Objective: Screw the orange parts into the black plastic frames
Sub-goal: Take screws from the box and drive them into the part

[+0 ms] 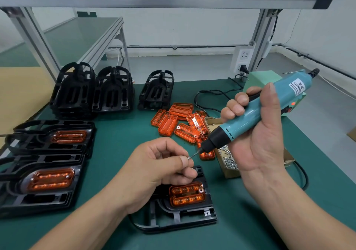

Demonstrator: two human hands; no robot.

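Nearest my view, one black frame [174,218] lies flat on the green surface [119,134] with an orange part [187,194] seated in its recess. An unfilled screw hole shows at the part's right end; the left end is hidden behind the left hand [158,166].

Hand state:
- Left hand: thumb and forefinger pinch a small screw [189,157], held above the frame and touching the driver bit.
- Right hand [257,134]: fingers wrapped round the barrel of the teal electric screwdriver [258,112], tip angled down and left toward the screw.

Handling, as I judge it:
- Screw: tiny, light, smooth metal, easily dropped. Pinch it by the shank and keep the head toward the bit.
- Orange part: thin translucent plastic, light and stiff, likely to crack if over-driven. Handle it by the long edges, clear of the end lugs.
- Black frame: rigid, light and open-ribbed, so it may slide on the surface under driver pressure. Steady it at a bare rim near the recess.

Supply: loose orange parts [180,120] lie heaped behind the work, just beside an open box of screws [229,162]. Two assembled frames [51,180] sit at the left, and stacks of bare frames [92,91] stand at the back.
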